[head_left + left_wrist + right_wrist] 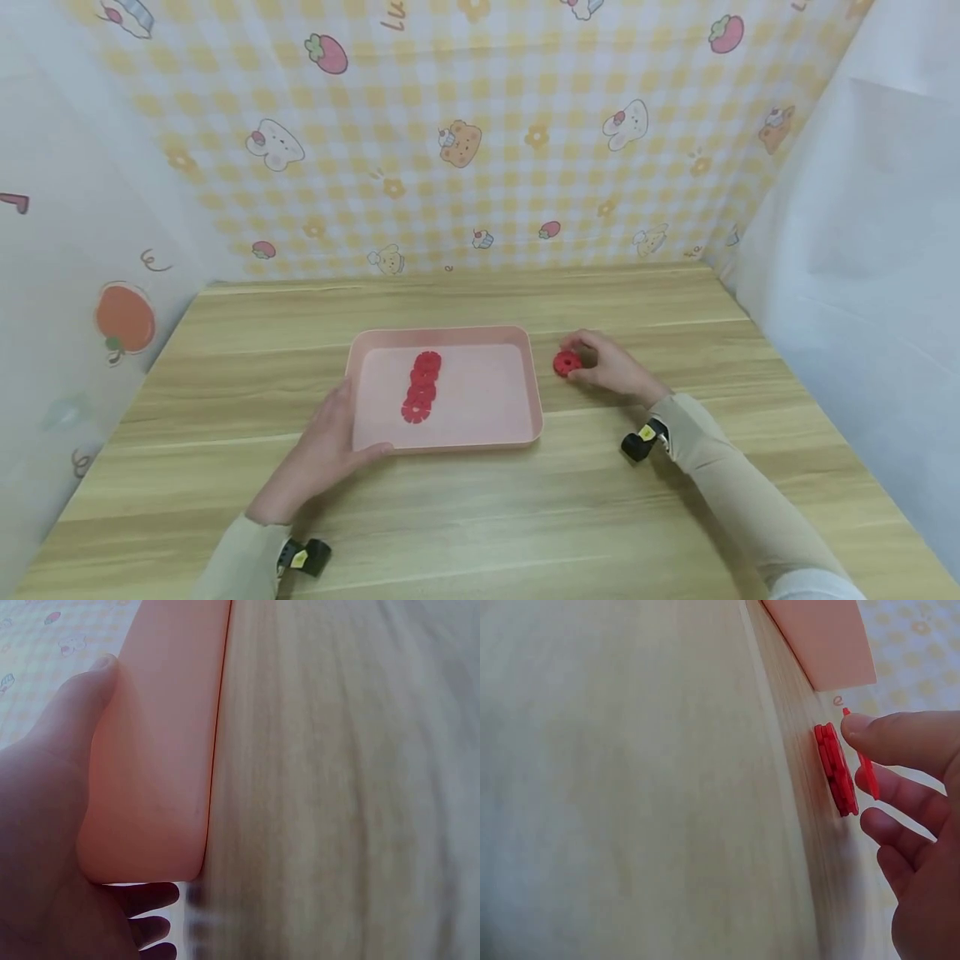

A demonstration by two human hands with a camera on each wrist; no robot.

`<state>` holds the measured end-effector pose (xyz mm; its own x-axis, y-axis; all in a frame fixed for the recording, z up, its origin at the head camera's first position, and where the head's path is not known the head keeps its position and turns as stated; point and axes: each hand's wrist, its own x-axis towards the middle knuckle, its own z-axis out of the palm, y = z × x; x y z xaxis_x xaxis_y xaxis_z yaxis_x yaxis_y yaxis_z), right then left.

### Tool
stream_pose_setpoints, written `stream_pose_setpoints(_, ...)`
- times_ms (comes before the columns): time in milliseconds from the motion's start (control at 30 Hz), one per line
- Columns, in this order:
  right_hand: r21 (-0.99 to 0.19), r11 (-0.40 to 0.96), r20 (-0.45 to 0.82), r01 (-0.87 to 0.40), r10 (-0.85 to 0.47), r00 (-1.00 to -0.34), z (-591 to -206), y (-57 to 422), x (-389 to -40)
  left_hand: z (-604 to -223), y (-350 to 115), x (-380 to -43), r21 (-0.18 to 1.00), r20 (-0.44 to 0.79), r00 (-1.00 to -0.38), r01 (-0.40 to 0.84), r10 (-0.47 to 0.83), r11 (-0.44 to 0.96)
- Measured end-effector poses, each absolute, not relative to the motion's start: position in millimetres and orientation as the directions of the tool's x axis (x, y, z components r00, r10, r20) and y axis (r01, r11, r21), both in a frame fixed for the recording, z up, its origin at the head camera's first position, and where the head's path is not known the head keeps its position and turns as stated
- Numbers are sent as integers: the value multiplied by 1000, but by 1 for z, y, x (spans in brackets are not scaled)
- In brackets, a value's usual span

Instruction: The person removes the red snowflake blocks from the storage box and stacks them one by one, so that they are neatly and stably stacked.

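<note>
In the head view, my left hand (321, 448) rests against the near left corner of a pink tray (535, 392). Its thumb lies along the front wall, and straight fingers touch the left side. My right hand (617, 367), right of the tray, pinches a thin red notched disc (868, 778) between thumb and fingers. Just beside it, a small stack of red notched discs (834, 769) lies on the table. Inside the tray, several red notched discs (422, 387) overlap in a slanting row, left of the middle.
The wood-grain table (480, 517) runs back to a yellow checked cloth (517, 167) with cartoon prints. White sheets (847, 208) hang at both sides. A black wrist camera (639, 444) sits on each sleeve.
</note>
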<state>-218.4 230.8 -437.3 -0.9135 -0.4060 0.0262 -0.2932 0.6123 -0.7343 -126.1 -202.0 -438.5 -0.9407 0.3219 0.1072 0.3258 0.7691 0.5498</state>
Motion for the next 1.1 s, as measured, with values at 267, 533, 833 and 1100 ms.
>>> stream_pose_setpoints(267,-737,597,33,-316,-436,-900,-443,229,-222,-438,-202,-126,558,132,-935,345,330,755)
stream_pose_setpoints(533,-731,602,42,-321,-430,-902,-444,231,-222,-439,-202,-126,562,145,-931,357,336,746)
stream_pose_setpoints(833,-745,589,38,-314,-433,-901,-444,233,-222,-441,-203,-127,549,141,-930,358,338,755)
stream_pose_setpoints(1100,-761,583,22,-287,-418,-908,-438,231,-221,-441,-204,-127,543,115,-936,340,333,768)
